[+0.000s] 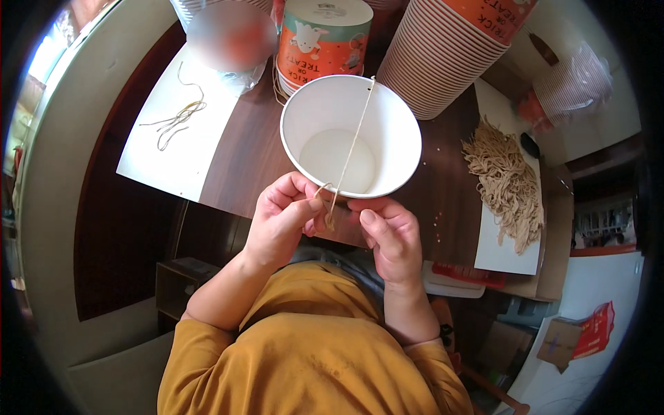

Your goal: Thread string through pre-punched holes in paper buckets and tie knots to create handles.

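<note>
A white-lined paper bucket sits tilted toward me at the table's near edge, its mouth facing me. A beige string runs from a hole in the far rim across the mouth to the near rim, where it hangs in a small tangle. My left hand pinches a looped end of this string between thumb and forefinger, just outside the near rim. Close beside it, my right hand is closed with its forefinger against the bucket's outer wall. Whatever its curled fingers hold is hidden.
A tall stack of nested buckets and an upturned orange printed bucket stand behind. Loose strings lie on a white sheet at left. A heap of beige strings covers a white board at right. Small white bits dot the brown table.
</note>
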The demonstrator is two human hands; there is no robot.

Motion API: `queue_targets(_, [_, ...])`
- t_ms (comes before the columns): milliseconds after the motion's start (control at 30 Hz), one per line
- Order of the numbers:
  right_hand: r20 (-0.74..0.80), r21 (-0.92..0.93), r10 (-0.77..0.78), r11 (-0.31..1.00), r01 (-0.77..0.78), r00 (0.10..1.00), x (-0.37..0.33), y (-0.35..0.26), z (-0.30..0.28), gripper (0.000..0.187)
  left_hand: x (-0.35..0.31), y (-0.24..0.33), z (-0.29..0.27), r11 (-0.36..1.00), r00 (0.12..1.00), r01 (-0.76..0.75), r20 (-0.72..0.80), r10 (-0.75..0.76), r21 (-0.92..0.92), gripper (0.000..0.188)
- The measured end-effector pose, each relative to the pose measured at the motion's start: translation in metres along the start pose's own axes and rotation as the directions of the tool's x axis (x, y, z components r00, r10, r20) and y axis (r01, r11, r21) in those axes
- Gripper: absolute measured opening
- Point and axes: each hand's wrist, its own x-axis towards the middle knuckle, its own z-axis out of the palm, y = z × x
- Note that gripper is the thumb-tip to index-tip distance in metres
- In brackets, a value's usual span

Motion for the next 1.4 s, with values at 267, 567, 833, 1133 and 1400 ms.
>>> queue_targets(267, [-0.009,-0.290,-0.200,0.938,0.189,0.980,0.005,-0.007,0.031,0.016,-0.006,-0.008,0.004,0.964,0.991,-0.121,0.078,0.105,0.238,0.007])
queue_targets(567, [-0.187,-0.066,-0.175,0.984,0.165,0.967,0.008,0.006,0.024,0.012,0.002,-0.003,-0.008,0.971,0.996,-0.055,0.051,0.069,-0.234,0.007])
queue_targets(833, [-0.208,-0.079,-0.179,0.983,0.166,0.962,0.008,0.009,0.022,0.014,0.005,0.000,-0.014,0.963,0.990,0.043,0.139,-0.005,-0.266,0.007])
queue_targets(1133, [-0.204,0.090,-0.097,0.989,0.117,0.974,0.007,0.012,0.012,0.013,0.001,0.001,-0.014,0.996,0.994,-0.088,-0.061,0.088,0.004,0.021])
queue_targets(1400, [-0.165,0.091,-0.160,0.980,0.177,0.973,0.003,0.006,0.010,0.012,-0.002,0.006,-0.010,0.975,0.987,-0.131,-0.066,0.145,0.178,0.022])
